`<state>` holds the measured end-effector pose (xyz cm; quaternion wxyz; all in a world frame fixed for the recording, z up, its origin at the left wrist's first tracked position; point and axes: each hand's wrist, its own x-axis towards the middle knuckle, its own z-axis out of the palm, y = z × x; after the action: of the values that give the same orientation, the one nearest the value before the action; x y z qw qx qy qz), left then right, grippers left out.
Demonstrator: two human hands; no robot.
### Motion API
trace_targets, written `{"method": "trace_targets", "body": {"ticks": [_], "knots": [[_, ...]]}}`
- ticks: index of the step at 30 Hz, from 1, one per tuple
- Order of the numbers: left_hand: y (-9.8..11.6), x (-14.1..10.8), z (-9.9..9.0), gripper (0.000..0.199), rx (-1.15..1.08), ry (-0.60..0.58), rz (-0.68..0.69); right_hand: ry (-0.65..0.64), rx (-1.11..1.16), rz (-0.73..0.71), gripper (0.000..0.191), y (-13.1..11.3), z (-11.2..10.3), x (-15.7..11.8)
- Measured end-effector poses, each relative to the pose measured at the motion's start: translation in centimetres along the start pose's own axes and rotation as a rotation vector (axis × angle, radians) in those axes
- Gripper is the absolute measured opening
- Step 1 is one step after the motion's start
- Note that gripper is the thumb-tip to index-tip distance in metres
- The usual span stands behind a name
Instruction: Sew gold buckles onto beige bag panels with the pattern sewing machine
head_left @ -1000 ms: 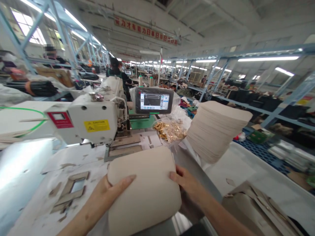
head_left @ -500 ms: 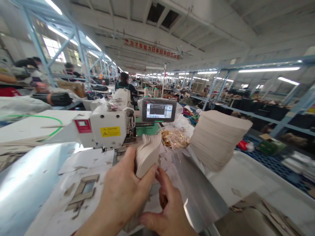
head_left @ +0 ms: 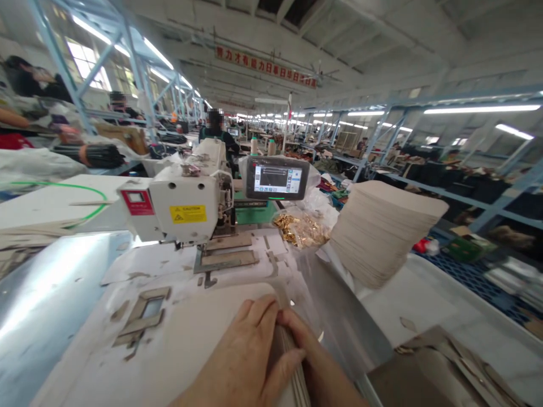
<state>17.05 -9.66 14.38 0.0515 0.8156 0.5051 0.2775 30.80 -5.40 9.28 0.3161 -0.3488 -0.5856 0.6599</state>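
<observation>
A stack of pale beige sheets [head_left: 199, 322] with rounded corners lies flat in front of me at the bottom centre. My left hand [head_left: 241, 356] rests on its top near the right edge, fingers together and thumb toward the side. Against the stack's right side is my right hand [head_left: 311, 350], its fingers curled at the edge beside my left fingertips. Both hands grip the stack. Beyond it stands a white sewing machine [head_left: 186, 198] with a metal clamp frame [head_left: 227, 260] on its bed.
A lit control screen [head_left: 276, 178] stands behind a bag of gold-coloured pieces [head_left: 303, 229]. To the right rises a tall beige stack [head_left: 382, 232]. Brown sheets [head_left: 441, 367] lie at the lower right, a cut-out frame [head_left: 142, 316] at left. A person [head_left: 216, 130] sits beyond the machine.
The beige stack, held upright and bent in my left hand before, now lies flat and lower. My left hand has moved down onto its top, and my right hand has closed on its right edge.
</observation>
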Motion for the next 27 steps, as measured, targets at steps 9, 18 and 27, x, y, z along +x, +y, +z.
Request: {"method": "trace_targets", "body": {"ticks": [9, 18, 27], "knots": [[-3.3, -3.1, 3.3, 0.060, -0.065, 0.013, -0.038, 0.000, -0.068, 0.072, 0.055, -0.6, -1.7, 1.5], [-10.6, -4.2, -2.7, 0.048, 0.131, 0.025, -0.185, 0.099, -0.160, 0.131, 0.060, 0.3, -3.7, 0.0], [-13.5, -7.6, -2.7, 0.037, 0.046, 0.036, -0.287, 0.274, -0.661, 0.082, 0.093, -0.1, -6.8, -0.7]]}}
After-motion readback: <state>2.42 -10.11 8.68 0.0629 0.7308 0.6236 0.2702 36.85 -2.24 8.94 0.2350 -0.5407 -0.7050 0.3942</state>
